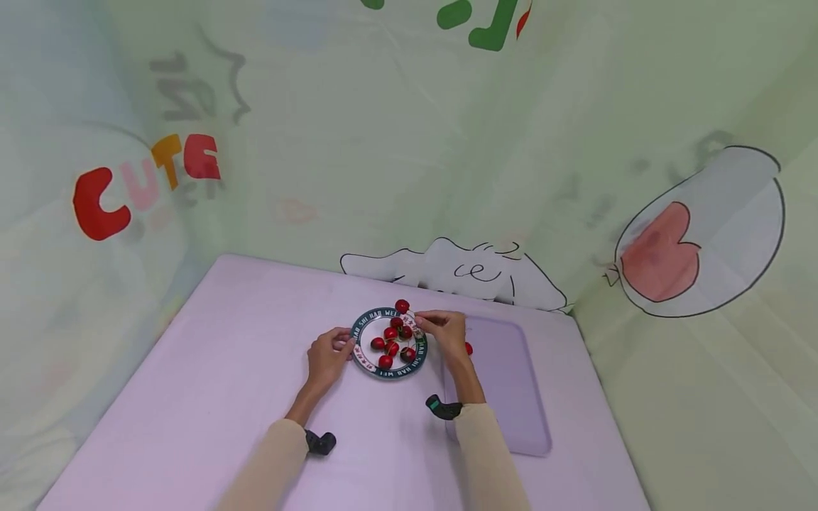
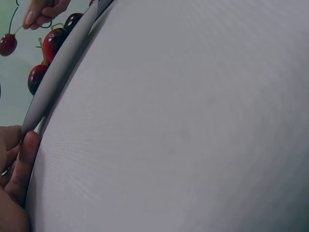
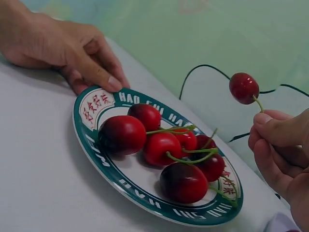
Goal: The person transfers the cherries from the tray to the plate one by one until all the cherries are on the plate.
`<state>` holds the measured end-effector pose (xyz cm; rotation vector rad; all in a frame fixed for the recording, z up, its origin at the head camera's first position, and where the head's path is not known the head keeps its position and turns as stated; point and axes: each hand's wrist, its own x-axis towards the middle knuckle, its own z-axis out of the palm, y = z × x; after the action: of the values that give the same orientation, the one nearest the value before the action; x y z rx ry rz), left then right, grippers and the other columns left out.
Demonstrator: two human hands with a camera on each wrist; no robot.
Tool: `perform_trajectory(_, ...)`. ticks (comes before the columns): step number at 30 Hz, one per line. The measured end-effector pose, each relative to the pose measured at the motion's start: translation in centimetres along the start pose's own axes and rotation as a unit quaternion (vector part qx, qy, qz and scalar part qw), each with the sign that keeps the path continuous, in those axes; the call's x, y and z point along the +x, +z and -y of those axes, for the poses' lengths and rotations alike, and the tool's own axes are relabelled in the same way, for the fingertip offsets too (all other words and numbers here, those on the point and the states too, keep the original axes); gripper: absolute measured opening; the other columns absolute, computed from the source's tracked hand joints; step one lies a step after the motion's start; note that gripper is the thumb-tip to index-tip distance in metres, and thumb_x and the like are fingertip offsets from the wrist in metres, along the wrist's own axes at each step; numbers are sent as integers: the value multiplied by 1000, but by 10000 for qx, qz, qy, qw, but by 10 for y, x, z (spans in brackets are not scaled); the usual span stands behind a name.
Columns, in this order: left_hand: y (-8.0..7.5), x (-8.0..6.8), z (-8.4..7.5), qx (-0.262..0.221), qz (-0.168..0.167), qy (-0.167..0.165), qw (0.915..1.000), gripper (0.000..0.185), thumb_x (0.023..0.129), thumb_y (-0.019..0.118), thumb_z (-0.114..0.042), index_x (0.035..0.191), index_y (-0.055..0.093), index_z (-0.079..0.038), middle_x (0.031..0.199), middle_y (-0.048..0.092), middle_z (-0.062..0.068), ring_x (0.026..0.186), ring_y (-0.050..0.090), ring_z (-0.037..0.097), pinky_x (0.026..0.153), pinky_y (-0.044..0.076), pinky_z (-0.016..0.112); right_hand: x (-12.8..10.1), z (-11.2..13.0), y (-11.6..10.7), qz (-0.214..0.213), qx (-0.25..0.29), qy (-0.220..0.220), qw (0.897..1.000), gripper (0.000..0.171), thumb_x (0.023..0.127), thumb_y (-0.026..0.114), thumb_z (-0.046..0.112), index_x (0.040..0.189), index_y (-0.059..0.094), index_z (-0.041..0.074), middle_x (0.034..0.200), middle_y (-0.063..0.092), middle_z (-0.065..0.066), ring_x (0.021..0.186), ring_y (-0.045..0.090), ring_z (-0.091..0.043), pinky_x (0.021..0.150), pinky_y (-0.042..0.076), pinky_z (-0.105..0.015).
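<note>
A white plate with a green lettered rim (image 1: 365, 358) (image 3: 145, 195) lies on the lilac table and holds several red cherries (image 1: 391, 342) (image 3: 159, 145). My left hand (image 1: 345, 346) (image 3: 104, 82) holds the plate's left edge, thumb on the rim and a finger (image 2: 21, 162) against its side. My right hand (image 1: 420, 320) (image 3: 263, 128) pinches the green stem of one cherry (image 1: 402, 306) (image 3: 244, 87) (image 2: 8, 44), which hangs in the air just past the plate's far rim. In the left wrist view the plate rim (image 2: 58, 72) runs diagonally, with plated cherries (image 2: 53, 42) behind it.
A flat purple tray (image 1: 511, 383) lies right of the plate, and one loose cherry (image 1: 469, 348) rests on it beside my right wrist. Printed cloth walls close in behind and on both sides. The table edge runs close behind the plate.
</note>
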<state>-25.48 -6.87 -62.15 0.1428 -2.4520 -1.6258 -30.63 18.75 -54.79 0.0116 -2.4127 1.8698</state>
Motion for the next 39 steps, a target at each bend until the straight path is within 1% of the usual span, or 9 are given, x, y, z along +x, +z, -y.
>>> perform_trajectory(3, 2, 0, 0, 69, 3, -3, 10000, 30, 104, 75, -16, 132, 76, -5, 111, 81, 11, 72, 74, 7, 83, 56, 23, 9, -7, 7, 200, -630, -151, 9977, 14, 95, 82, 2, 108, 85, -1, 104, 85, -15, 83, 75, -10, 74, 61, -17)
perform_trajectory(7, 2, 0, 0, 52, -48, -7, 10000, 29, 103, 76, -15, 131, 76, -5, 109, 82, 11, 71, 75, 8, 81, 56, 23, 17, -3, 16, 477, -1270, -423, 9899, 10, 94, 82, 0, 104, 86, 2, 102, 85, -15, 87, 77, -19, 76, 64, -24)
perform_trajectory(14, 2, 5, 2, 44, -1, 35, 10000, 28, 102, 77, -14, 130, 77, -5, 109, 82, 11, 69, 74, 6, 83, 56, 24, 22, 10, 27, 753, -2006, -503, 9755, 10, 95, 81, 0, 101, 88, 5, 106, 85, -14, 95, 79, -24, 88, 68, -35)
perform_trajectory(20, 1, 5, 1, 30, -30, 69, 10000, 28, 102, 77, -13, 129, 77, -5, 108, 82, 11, 69, 74, 6, 87, 56, 31, 22, 12, 31, 838, -2152, -569, 9713, 11, 96, 80, 0, 103, 87, 3, 107, 84, -15, 96, 78, -26, 91, 67, -38)
perform_trajectory(22, 1, 5, 2, 16, -16, 49, 10000, 29, 102, 77, -13, 129, 77, -5, 108, 82, 10, 69, 74, 6, 86, 56, 29, 22, 11, 33, 851, -2215, -515, 9701, 10, 96, 80, 1, 104, 87, 4, 107, 84, -14, 96, 76, -25, 90, 67, -37)
perform_trajectory(25, 2, 4, 3, -1, 21, -40, 10000, 29, 102, 77, -13, 130, 77, -6, 108, 82, 10, 69, 74, 5, 83, 55, 24, 23, 8, 34, 874, -2369, -473, 9664, 10, 97, 80, 3, 103, 87, 6, 105, 84, -11, 93, 73, -21, 86, 67, -33)
perform_trajectory(30, 1, 5, 3, -44, 27, 17, 10000, 30, 102, 77, -14, 131, 77, -6, 109, 82, 10, 70, 75, 6, 81, 55, 20, 23, 8, 34, 927, -2476, -564, 9628, 10, 96, 81, 3, 103, 88, 6, 104, 84, -11, 90, 72, -20, 81, 66, -31)
perform_trajectory(36, 2, 4, 2, 55, 16, 47, 10000, 31, 102, 77, -14, 132, 76, -6, 110, 82, 10, 70, 75, 6, 87, 55, 27, 23, 7, 36, 1124, -2523, -592, 9593, 9, 97, 81, 4, 104, 87, 5, 102, 84, -12, 84, 70, -17, 75, 63, -27)
perform_trajectory(39, 2, 3, 2, 59, 10, 70, 10000, 30, 103, 76, -14, 131, 76, -5, 110, 82, 11, 71, 76, 7, 85, 56, 26, 23, 5, 36, 1122, -2555, -594, 9584, 10, 97, 81, 5, 104, 87, 5, 101, 84, -12, 82, 70, -15, 71, 61, -23)
